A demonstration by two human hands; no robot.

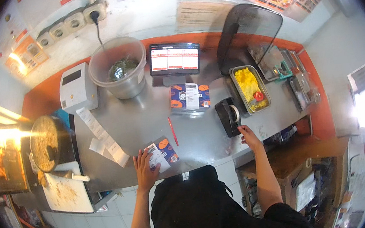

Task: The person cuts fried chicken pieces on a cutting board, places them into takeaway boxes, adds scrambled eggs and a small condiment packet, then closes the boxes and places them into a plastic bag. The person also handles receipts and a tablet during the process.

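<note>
My left hand (144,168) lies with fingers stretched out on a small blue box with an orange pattern (167,150). A white printed slip (156,156) rests on top of that box, partly under my fingers. Farther right, my right hand (250,136) is closed in a pinch at the near end of a black tape dispenser (224,117). A roll of tape (235,113) sits in the dispenser; the tape end between my fingers is too small to make out clearly. A red pen (173,131) lies on the counter between my hands.
Behind stand a patterned box with a slip (189,97), a tablet (174,59), a clear bucket (119,76) and a receipt printer (75,89) with long paper (102,135). A tray of yellow food (247,80) is at right, a cutting board with a knife (66,195) at left.
</note>
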